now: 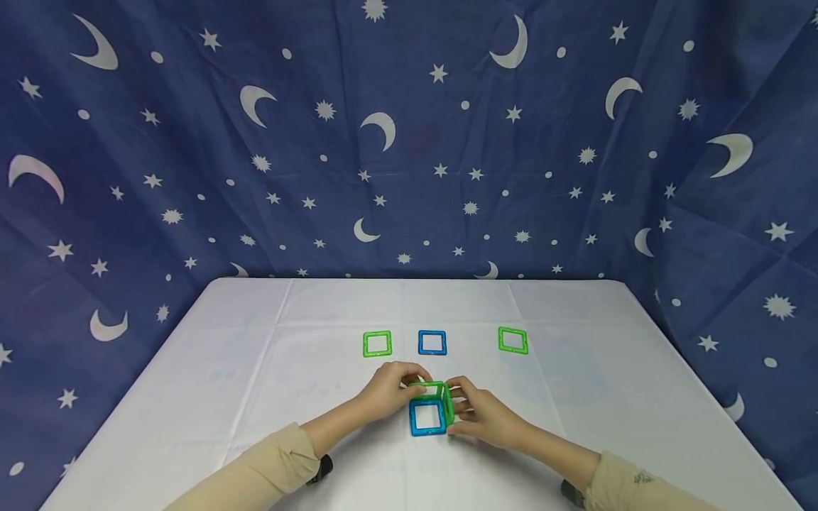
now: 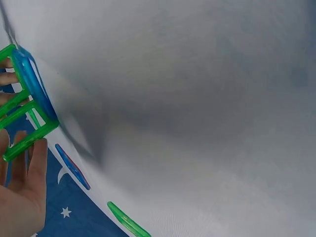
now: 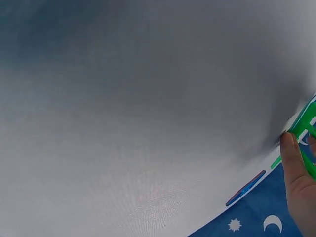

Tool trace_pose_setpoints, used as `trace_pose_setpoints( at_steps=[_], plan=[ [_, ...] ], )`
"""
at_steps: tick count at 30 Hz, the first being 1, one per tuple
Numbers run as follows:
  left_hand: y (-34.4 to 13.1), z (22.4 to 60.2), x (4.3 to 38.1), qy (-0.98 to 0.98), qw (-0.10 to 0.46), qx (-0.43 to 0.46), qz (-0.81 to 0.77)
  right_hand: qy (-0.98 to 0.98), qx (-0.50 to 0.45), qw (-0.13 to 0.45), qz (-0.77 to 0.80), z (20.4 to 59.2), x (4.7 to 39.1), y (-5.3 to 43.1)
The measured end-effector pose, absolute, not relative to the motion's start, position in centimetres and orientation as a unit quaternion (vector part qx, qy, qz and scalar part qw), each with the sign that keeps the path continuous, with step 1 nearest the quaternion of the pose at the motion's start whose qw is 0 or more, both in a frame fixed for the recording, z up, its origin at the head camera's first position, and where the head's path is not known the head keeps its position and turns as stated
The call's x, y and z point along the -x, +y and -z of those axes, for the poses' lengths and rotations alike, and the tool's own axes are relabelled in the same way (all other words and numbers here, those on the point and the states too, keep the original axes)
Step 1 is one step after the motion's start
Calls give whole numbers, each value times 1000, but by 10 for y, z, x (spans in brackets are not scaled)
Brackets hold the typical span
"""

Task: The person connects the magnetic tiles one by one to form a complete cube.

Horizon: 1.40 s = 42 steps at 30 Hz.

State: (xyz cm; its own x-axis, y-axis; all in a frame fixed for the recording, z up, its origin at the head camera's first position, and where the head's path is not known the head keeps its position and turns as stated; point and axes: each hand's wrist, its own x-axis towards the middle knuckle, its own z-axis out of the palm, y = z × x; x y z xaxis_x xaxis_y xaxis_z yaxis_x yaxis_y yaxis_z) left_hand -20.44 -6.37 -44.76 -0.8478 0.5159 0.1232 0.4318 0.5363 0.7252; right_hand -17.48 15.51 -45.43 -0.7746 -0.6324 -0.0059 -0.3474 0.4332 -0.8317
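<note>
A blue square magnetic tile point(image 1: 412, 420) lies on the table in the head view. Along its far edge a green square magnetic tile point(image 1: 434, 384) stands up, and another green tile point(image 1: 449, 406) stands along its right edge, the two meeting at a corner. With thumb and fingers my left hand point(image 1: 388, 392) pinches the back green tile near its left end. My right hand point(image 1: 488, 419) holds the right green tile from outside, thumb at its near end. In the left wrist view the joined tiles point(image 2: 32, 81) show at the left edge, partly cut off.
Farther back on the white tablecloth point(image 1: 319, 305) lie a green tile point(image 1: 365, 345), a blue tile point(image 1: 420, 343) and another green tile point(image 1: 525, 342), spread in a row. A dark blue curtain point(image 1: 409, 177) with moons and stars hangs behind the table.
</note>
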Motion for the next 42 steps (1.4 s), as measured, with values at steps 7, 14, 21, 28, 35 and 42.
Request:
trace_pose_setpoints(
  at_steps=[7, 14, 21, 28, 35, 42],
  plan=[
    [-67, 453, 204, 869, 93, -293, -387, 830, 288, 158, 452, 456, 175, 153],
    [-70, 450, 206, 870, 103, -314, -366, 811, 285, 176, 480, 455, 177, 154],
    [-71, 448, 206, 864, 122, -318, -371, 813, 298, 181, 466, 451, 182, 157],
    [-78, 450, 199, 858, 137, -315, -382, 817, 312, 177, 452, 451, 184, 154],
    [-83, 448, 185, 848, 146, -296, -415, 828, 318, 153, 435, 451, 188, 148],
    [-88, 450, 179, 841, 171, -269, -438, 837, 322, 145, 418, 452, 189, 142]
  ],
)
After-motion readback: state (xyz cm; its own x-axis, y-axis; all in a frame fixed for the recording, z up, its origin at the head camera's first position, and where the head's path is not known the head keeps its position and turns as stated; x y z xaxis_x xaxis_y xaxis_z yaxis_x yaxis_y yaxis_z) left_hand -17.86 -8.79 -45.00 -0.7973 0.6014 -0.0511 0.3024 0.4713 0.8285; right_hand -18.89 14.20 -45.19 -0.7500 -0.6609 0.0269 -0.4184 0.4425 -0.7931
